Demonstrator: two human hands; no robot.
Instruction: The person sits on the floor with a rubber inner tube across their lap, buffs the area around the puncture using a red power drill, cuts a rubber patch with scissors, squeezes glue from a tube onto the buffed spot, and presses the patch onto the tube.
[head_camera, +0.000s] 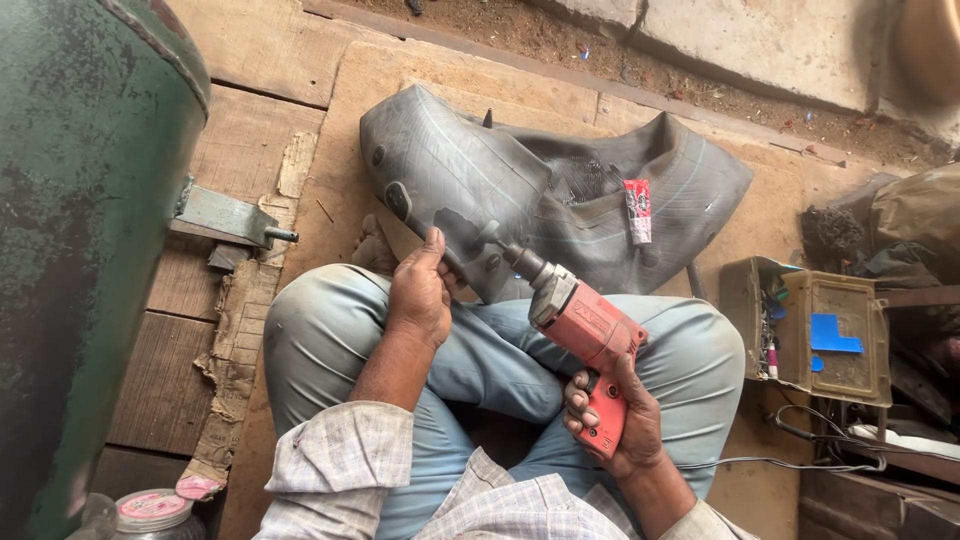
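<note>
The big grey inner tube (560, 190) lay across my knees, just beyond my fingers. My left hand (420, 290) gripped its near edge, thumb on top, fingers curled under. My right hand (615, 410) was clenched around the handle of the red power drill (585, 345), whose tip touched the tube beside my left thumb. A small red packet (637, 210) rested on the rubber farther off. Right of my drill hand sat an open box (805, 325) of small parts.

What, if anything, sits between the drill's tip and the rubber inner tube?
Nothing visible. The red drill in the right hand has its tip already against the grey inner tube, which the left hand grips beside that spot.
</note>
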